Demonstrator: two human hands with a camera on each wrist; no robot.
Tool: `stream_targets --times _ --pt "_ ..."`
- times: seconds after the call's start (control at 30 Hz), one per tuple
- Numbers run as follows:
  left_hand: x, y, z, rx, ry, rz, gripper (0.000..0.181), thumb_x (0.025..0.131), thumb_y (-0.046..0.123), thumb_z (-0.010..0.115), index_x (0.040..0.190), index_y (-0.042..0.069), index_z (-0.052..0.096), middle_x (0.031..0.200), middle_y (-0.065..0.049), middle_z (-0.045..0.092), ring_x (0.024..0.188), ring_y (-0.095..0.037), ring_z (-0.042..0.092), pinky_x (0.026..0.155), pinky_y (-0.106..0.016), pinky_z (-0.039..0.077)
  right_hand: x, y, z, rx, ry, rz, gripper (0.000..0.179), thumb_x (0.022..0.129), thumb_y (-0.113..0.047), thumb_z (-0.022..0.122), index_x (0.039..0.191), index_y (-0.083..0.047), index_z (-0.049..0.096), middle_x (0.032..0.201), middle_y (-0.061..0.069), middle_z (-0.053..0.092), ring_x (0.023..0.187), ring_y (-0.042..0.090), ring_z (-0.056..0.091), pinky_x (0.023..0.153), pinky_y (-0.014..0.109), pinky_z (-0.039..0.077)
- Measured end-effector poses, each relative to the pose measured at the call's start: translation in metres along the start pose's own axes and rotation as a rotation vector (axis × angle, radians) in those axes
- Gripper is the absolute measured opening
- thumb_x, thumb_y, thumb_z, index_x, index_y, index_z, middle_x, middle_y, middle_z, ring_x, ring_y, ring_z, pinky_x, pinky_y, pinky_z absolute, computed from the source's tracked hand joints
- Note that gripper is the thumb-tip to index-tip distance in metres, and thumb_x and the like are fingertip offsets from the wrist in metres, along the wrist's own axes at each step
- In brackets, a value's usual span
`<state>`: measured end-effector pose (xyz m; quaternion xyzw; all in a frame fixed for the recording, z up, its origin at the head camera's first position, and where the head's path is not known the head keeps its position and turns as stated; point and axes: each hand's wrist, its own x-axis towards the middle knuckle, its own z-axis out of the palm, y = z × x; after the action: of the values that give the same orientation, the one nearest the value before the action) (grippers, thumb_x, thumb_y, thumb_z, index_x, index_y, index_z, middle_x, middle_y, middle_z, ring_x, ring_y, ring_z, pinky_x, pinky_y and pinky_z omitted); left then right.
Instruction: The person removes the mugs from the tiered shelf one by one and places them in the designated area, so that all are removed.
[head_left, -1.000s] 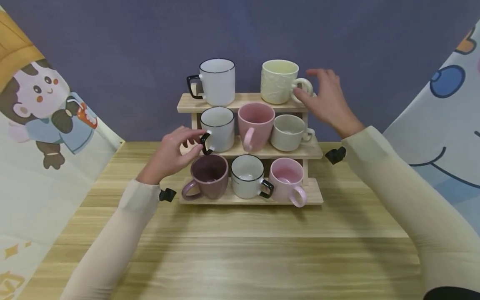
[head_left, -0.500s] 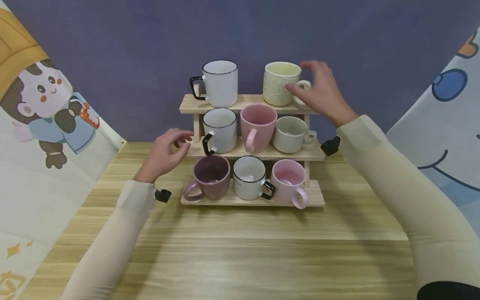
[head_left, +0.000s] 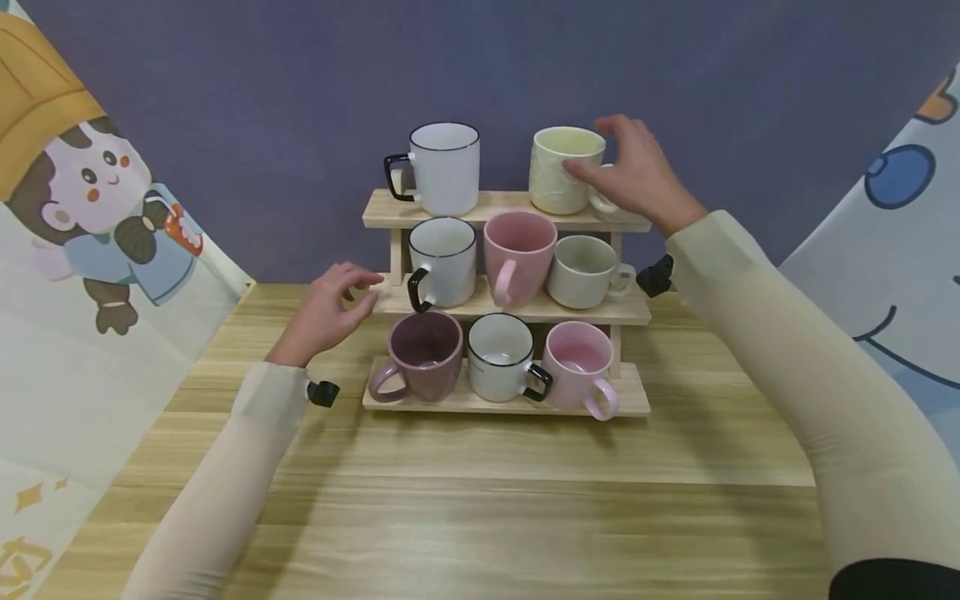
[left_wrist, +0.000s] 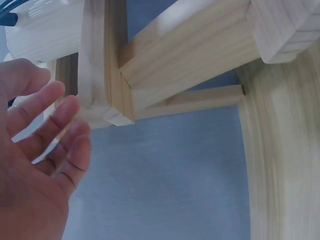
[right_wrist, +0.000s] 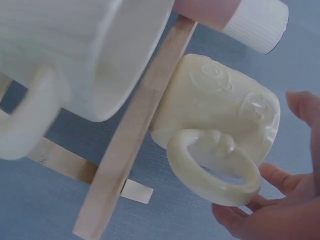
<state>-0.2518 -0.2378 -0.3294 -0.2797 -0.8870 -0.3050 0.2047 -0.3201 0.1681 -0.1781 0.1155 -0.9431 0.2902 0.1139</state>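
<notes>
A pale yellow mug (head_left: 564, 171) with raised figures stands upright at the right of a three-tier wooden rack's (head_left: 510, 204) top shelf. Around its right side reaches my right hand (head_left: 633, 175), thumb in front and fingers toward the back rim. In the right wrist view the thumb (right_wrist: 305, 107) is apart from the mug's wall, while other fingers lie close by the looped handle (right_wrist: 215, 167). My left hand (head_left: 326, 310), fingers loosely bent and holding nothing, is at the left end of the middle shelf, near a white mug (head_left: 444, 262) with a black handle.
Another white mug (head_left: 446, 171) stands top left. The middle shelf also bears a pink mug (head_left: 519, 258) and a grey-white one (head_left: 581, 271). Below are a plum mug (head_left: 425, 358), a black-rimmed white mug (head_left: 500, 358) and a light pink mug (head_left: 577, 367). A dark blue backdrop (head_left: 300, 125) hangs behind.
My right hand has moved left from the yellow mug's handle to around its side. My left hand has drawn back left from the middle white mug's black handle.
</notes>
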Motion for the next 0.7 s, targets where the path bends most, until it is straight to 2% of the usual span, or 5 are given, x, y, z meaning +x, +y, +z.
stream_targets --times 0.2,0.37,0.63,0.7 --pt "-0.003 -0.006 0.002 0.005 -0.064 -0.079 0.023 0.091 0.013 0.063 0.111 0.002 0.064 0.110 -0.014 0.058 0.096 -0.029 0.051 0.074 -0.043 0.046 0.007 -0.004 -0.001 0.007 -0.029 0.024 0.086 0.084 -0.059 0.055 0.148 -0.009 0.026 0.149 0.012 0.030 0.133 0.026 0.029 0.107 0.042 0.027" --pt "-0.005 -0.008 0.005 -0.024 -0.108 -0.122 0.025 0.091 0.015 0.063 0.112 0.001 0.063 0.113 -0.014 0.055 0.099 -0.030 0.050 0.075 -0.041 0.046 0.013 -0.007 0.001 0.009 -0.052 0.028 0.088 0.084 -0.060 0.056 0.146 -0.005 0.028 0.142 0.015 0.038 0.121 0.028 0.040 0.097 0.042 0.038" --pt "-0.006 -0.009 0.006 -0.067 -0.089 -0.134 0.024 0.090 0.012 0.064 0.110 -0.002 0.064 0.115 -0.014 0.053 0.097 -0.027 0.052 0.074 -0.039 0.048 0.021 -0.011 0.000 -0.018 -0.073 0.042 0.089 0.084 -0.060 0.055 0.145 0.000 0.030 0.139 0.019 0.040 0.119 0.031 0.041 0.098 0.043 0.037" --pt "-0.006 -0.009 0.007 -0.081 -0.085 -0.143 0.024 0.090 0.011 0.063 0.110 -0.002 0.064 0.115 -0.015 0.053 0.094 -0.027 0.054 0.075 -0.040 0.049 0.023 -0.012 -0.001 -0.030 -0.081 0.047 0.090 0.084 -0.061 0.054 0.144 0.002 0.031 0.137 0.020 0.042 0.115 0.030 0.043 0.094 0.042 0.040"
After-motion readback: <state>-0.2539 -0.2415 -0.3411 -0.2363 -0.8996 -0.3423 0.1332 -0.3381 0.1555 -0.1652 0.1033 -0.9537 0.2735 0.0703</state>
